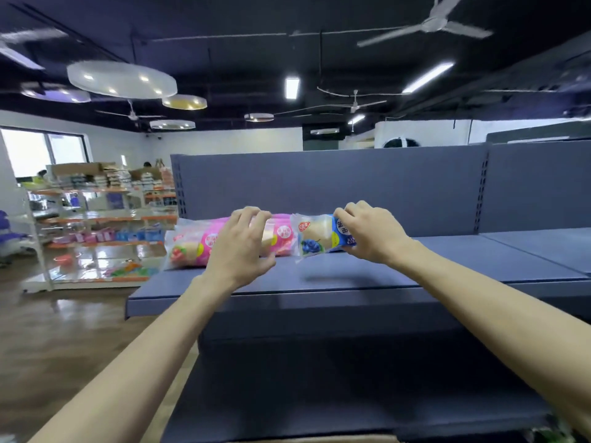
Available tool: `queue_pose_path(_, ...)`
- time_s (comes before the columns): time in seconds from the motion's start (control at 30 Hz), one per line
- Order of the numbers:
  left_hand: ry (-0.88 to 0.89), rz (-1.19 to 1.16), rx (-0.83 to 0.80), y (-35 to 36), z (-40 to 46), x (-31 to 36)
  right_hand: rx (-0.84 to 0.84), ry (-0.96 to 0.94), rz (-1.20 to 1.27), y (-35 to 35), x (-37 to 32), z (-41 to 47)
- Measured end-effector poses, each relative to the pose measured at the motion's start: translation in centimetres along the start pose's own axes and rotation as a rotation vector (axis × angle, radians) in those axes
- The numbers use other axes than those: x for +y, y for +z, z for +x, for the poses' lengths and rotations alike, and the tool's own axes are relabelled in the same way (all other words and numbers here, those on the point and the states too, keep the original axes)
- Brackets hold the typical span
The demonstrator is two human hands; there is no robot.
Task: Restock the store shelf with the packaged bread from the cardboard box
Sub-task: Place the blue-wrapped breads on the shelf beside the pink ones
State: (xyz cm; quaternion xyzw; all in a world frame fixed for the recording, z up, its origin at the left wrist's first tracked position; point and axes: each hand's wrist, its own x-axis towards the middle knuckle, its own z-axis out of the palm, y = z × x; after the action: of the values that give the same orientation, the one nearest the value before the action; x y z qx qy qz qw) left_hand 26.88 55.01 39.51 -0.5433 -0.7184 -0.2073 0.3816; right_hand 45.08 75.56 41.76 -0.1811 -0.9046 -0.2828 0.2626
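Right hand (372, 233) grasps blue blueberry bread packet (319, 238), held just above blue-grey shelf (415, 266). Left hand (241, 247), fingers curled, grips pink bread packets (195, 244) lying on shelf's left end.

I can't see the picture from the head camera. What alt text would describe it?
Seen from above, a person's right hand holds a blue-wrapped bread package just above a blue-grey store shelf, beside pink-wrapped bread packages already lying there. The left hand is curled over the pink packages. Other stocked shelves stand in the background at left.
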Motion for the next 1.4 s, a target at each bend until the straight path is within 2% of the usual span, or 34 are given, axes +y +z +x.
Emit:
queue_pose_path(0.37, -0.154, -0.149, -0.101, 7.0, 2.5, 0.1, -0.117, 0.079, 0.02, 4.7, 2.1, 2.5)
queue_pose_path(0.5, -0.226, -0.117, -0.123, 9.5, 2.7, 0.3, -0.14, 0.081, 0.055, 7.0, 3.0, 3.2)
queue_pose_path(0.67, -0.275, -0.085, -0.253, 12.1, 2.3, 0.0, -0.154, 0.075, 0.089, 9.8, 3.8, 4.4)
queue_pose_path(0.9, -0.288, -0.099, -0.232, 13.0, 2.3, -0.5, -0.158, -0.03, 0.11, 12.4, 3.7, 4.9)
queue_pose_path(1.07, -0.284, -0.109, -0.238, 13.2, 2.3, -0.6, -0.141, -0.035, 0.097, 12.8, 3.5, 5.0)
queue_pose_path(1.23, -0.283, -0.121, -0.23, 13.0, 2.3, -0.4, -0.138, -0.008, 0.083, 12.6, 2.7, 4.9)
queue_pose_path(1.4, -0.279, -0.116, -0.231, 12.6, 2.3, -0.2, -0.167, 0.081, 0.183, 12.4, 1.6, 5.1)
